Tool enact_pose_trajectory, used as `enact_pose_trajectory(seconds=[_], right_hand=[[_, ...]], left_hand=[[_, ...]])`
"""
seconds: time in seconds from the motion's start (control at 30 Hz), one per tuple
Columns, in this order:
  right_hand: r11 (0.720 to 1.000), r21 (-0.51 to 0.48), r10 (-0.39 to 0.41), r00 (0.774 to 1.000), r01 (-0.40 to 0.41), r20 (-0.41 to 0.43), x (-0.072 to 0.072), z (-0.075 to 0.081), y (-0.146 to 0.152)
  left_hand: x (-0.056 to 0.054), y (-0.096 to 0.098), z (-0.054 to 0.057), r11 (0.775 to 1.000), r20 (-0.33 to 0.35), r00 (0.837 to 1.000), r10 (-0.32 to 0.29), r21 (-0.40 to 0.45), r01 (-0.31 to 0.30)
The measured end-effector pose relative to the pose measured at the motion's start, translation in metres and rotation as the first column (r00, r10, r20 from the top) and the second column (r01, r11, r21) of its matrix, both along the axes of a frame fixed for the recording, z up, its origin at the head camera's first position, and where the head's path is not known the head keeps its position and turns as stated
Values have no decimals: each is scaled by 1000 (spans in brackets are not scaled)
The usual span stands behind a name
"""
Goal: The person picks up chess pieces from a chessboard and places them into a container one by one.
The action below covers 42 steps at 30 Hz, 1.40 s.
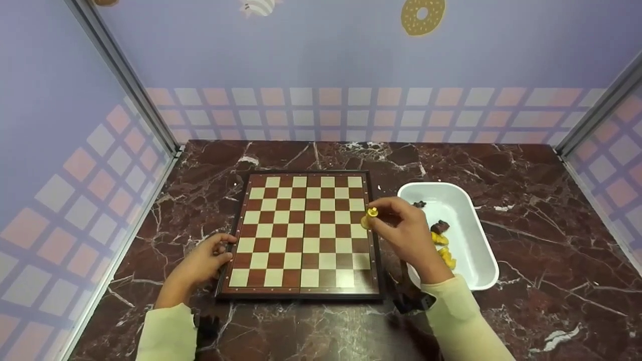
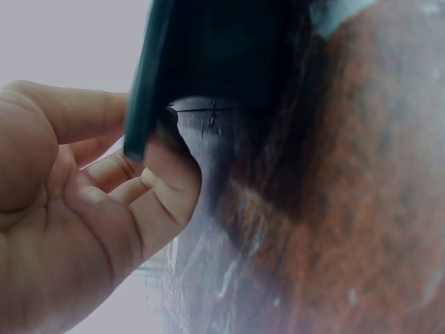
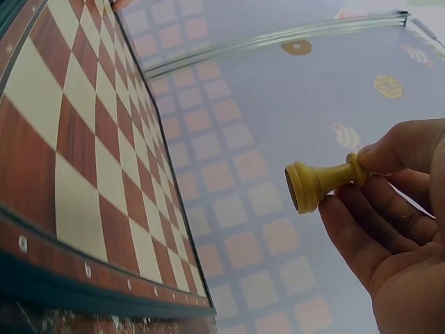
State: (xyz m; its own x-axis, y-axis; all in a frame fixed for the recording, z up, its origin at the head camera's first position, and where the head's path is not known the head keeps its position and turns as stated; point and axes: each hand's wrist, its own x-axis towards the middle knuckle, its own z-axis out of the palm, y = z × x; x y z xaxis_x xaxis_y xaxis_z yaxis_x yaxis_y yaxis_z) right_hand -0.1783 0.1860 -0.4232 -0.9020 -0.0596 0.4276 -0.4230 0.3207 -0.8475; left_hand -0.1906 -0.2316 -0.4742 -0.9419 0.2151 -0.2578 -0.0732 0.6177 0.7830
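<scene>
A brown and cream chessboard [image 1: 312,231] lies flat on the table, and no pieces stand on it. At its left edge my left hand [image 1: 204,258] grips the dark rim [image 2: 149,83], with fingers curled beneath it in the left wrist view. My right hand [image 1: 407,233] pinches a yellow chess piece [image 3: 323,182] by its top end, between thumb and fingers. That piece is held above the board's right edge, its wide base pointing at the board in the right wrist view. The fingers hide its head, so I cannot tell which piece it is.
Right of the board is a white tray [image 1: 479,250]. Several yellow pieces [image 1: 446,256] and dark pieces [image 1: 440,226] lie in it, partly behind my right forearm. The table [image 1: 541,250] is dark red marble, with patterned walls [image 1: 321,60] at the back and sides.
</scene>
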Motion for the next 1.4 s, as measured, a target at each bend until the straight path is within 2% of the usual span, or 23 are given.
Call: enact_pose_trajectory(seconds=[0.23, 0.53, 0.67, 0.8, 1.0, 1.4], right_hand=[[997, 50, -61, 998, 61, -10, 5, -2, 14], [994, 39, -100, 995, 99, 26, 10, -7, 35], [994, 29, -111, 993, 110, 35, 12, -9, 44], [988, 62, -143, 988, 140, 54, 16, -10, 53], [981, 79, -184, 977, 175, 113, 22, -13, 63], [971, 141, -196, 981, 192, 14, 27, -23, 81]], left_hand=[[0, 0, 3, 999, -15, 1000, -17, -30, 17], [1, 1, 3, 997, -57, 998, -13, -72, 9], [1, 2, 3, 997, -55, 998, -7, -75, 3], [1, 2, 3, 998, -44, 999, -2, -70, -1], [1, 3, 3, 998, -30, 999, 12, -68, -14], [2, 2, 3, 999, 23, 1000, 16, -38, -16]])
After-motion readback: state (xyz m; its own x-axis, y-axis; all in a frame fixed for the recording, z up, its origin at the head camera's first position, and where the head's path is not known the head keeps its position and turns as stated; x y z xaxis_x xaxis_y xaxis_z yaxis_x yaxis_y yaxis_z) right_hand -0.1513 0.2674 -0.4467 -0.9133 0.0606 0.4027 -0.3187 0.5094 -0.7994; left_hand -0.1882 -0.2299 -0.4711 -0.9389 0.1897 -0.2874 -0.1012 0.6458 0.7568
